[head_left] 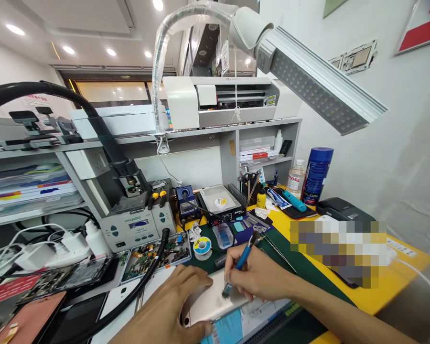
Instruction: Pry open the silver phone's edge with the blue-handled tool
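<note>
A pale gold phone back [215,292] lies face down in front of me, with a dark smudge near its middle. My left hand [170,298] grips it at the left end, thumb on the near edge and fingers along the far edge. In my right hand [260,273] is a blue-handled brush [242,259], pinched like a pen and tilted. Its dark bristle tip touches the phone back beside the smudge. Under the phone is a light blue printed sheet [229,328]. A solder reel [202,248] stands just beyond the phone.
Metal tweezers [279,253] lie on the green mat right of my hand. A tray of circuit boards [157,255] and a black hose [143,286] are on the left. Behind stand a rework station [139,224] and heating plate [224,203]. An LED lamp [318,81] hangs overhead.
</note>
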Demonstrator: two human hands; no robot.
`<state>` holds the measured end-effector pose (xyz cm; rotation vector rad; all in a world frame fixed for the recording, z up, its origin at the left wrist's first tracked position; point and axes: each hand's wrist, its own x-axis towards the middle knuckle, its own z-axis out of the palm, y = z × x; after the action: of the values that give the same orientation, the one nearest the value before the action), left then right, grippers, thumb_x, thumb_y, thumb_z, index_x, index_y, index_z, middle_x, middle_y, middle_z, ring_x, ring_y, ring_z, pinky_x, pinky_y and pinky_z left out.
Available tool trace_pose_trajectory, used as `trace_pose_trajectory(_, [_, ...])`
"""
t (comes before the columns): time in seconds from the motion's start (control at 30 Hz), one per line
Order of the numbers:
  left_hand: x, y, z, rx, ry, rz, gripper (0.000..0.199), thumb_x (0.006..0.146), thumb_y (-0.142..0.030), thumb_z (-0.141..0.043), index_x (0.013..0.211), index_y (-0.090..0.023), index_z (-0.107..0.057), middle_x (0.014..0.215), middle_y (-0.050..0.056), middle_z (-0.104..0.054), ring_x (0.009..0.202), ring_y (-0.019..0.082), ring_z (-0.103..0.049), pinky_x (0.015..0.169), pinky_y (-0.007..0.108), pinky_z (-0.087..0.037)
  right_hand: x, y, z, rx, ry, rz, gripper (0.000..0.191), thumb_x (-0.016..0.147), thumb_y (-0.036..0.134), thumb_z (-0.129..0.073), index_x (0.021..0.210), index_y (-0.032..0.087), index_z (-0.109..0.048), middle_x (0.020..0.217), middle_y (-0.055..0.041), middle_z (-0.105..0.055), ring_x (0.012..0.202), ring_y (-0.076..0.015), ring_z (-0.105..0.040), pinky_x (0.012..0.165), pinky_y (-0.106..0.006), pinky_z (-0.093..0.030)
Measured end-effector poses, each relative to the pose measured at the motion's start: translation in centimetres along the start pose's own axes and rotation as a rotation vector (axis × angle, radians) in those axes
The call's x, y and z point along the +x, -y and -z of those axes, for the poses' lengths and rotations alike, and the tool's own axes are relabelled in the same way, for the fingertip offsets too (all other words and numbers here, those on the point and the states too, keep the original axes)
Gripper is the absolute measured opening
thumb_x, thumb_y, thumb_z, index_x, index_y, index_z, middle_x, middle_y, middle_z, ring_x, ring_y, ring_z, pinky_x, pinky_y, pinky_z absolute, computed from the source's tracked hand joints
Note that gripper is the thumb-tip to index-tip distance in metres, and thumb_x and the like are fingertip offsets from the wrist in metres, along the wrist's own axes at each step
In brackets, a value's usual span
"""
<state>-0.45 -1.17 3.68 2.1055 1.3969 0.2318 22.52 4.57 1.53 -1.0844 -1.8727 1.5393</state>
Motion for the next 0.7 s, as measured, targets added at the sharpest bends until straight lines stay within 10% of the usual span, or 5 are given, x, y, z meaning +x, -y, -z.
trace_pose_trajectory(0.7, [0.1, 1.3, -1.9, 0.074, -0.059, -0.013, 0.083, 0.071, -0.031, -0.077, 0.147, -0.035, -0.043, 0.15, 0.004, -0.047, 0.139, 0.027, -0.045, 0.12, 0.04, -0.035, 1.0, -0.9, 0.3, 0.133, -0.097, 0.073, 0.008, 0.081, 0.026, -0.057, 0.08, 0.018, -0.056, 0.045, 0.0079, -0.051, 0.034, -0.0085, -0.044, 0.034, -0.018, -0.035])
